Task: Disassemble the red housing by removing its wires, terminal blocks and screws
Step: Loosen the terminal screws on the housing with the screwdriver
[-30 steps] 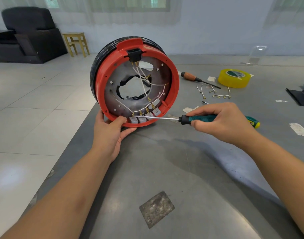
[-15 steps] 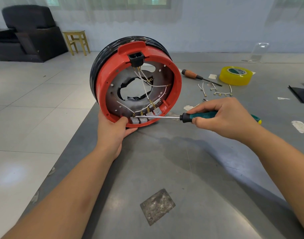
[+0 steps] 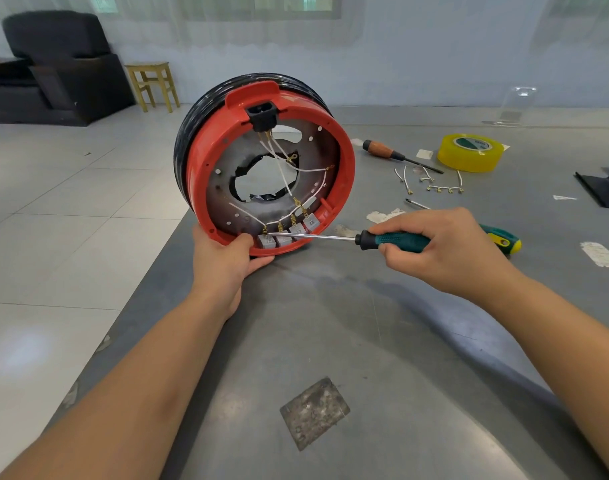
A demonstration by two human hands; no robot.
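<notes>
The red housing (image 3: pixel 272 161) stands on its edge at the left side of the counter (image 3: pixel 382 341), its open face toward the person. The left hand (image 3: pixel 223 261) grips its lower rim. The right hand (image 3: pixel 445 251) has its fingers curled round the screwdriver (image 3: pixel 393 241) — its shaft lies almost level, pointing left, and the tip meets the leftmost of the terminal blocks (image 3: pixel 266 241), just beside the left thumb.

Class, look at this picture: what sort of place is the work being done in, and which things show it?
Probably an informal workshop room: a grey worktable with spare screwdriver and yellow tape, tiled floor, and a black armchair.
</notes>
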